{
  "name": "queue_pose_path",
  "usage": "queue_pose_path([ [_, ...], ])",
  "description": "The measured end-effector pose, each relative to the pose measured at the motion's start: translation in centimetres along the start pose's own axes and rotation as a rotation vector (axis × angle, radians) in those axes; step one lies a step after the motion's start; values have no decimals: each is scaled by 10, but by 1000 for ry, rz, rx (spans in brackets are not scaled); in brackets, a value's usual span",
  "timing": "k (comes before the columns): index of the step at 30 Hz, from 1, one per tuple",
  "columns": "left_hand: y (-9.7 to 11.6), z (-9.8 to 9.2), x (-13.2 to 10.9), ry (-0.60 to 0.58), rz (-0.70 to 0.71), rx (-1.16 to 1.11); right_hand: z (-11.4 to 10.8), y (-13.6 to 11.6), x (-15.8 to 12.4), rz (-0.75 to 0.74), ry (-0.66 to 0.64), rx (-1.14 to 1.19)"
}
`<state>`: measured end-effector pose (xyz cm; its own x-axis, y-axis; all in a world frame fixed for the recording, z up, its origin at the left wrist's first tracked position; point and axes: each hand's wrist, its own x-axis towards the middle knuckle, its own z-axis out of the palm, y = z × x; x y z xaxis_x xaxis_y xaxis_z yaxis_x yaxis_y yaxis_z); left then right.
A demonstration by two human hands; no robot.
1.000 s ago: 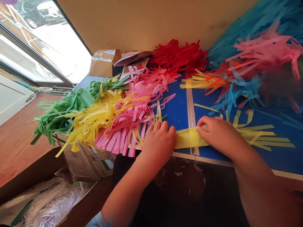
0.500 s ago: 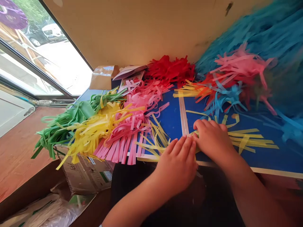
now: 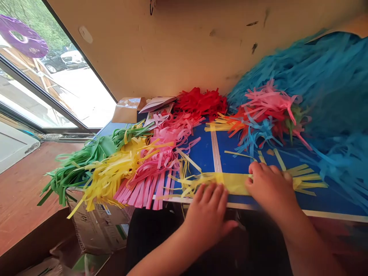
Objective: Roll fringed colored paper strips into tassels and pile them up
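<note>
A sheet of yellow tissue paper (image 3: 235,183), cut into fringe at both ends, lies along the front of the blue table (image 3: 202,142). My left hand (image 3: 208,209) rests its stretched fingers on the near edge of the sheet's left part, thumb out to the side. My right hand (image 3: 270,188) is curled over the sheet's right part, thumb and fingers closed on the paper. Fringe spreads out beyond both hands. A few loose yellow strips (image 3: 280,159) lie behind my right hand. Pink fringed tissue paper (image 3: 166,153) is heaped to the left.
Yellow fringe (image 3: 115,163) and green fringe (image 3: 80,157) hang over the table's left end, above a cardboard box (image 3: 99,226). Red fringe (image 3: 201,102) lies by the wall. Mixed tassels (image 3: 264,122) and a large blue fringed mass (image 3: 322,80) fill the right. A brown paper packet (image 3: 126,110) stands near the window.
My hands have moved apart; the yellow sheet's middle, bunched under them before, now shows flat between them. My left hand has shifted down and left. The view has tilted up slightly.
</note>
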<state>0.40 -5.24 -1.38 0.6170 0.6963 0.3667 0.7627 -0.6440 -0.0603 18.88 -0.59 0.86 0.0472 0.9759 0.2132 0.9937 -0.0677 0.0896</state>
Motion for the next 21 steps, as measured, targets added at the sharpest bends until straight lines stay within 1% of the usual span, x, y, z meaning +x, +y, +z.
queue_pose_path([
  [3,-25,-7,-4,11,-69,28,3,8,-2,-23,34,34],
  [5,-40,-14,-8,21,-57,48,5,10,-3,-39,62,43],
  [8,-56,-22,-15,35,-54,86,5,7,-4,-35,98,40],
  [11,-71,-29,-20,36,-96,153,5,6,-4,-38,96,53],
  [14,-95,-40,-31,33,-141,242,7,7,-3,-40,92,59],
  [16,-115,-52,-42,29,-237,327,8,8,-3,-45,99,59],
  [18,-129,-68,-52,27,-430,423,7,9,-4,-49,107,60],
  [19,-131,-76,-54,34,-522,462,7,9,-4,-53,106,61],
  [20,-128,-83,-53,66,-582,480,7,9,-4,-54,102,62],
  [21,-120,-88,-48,122,-600,470,6,9,-4,-55,97,64],
])
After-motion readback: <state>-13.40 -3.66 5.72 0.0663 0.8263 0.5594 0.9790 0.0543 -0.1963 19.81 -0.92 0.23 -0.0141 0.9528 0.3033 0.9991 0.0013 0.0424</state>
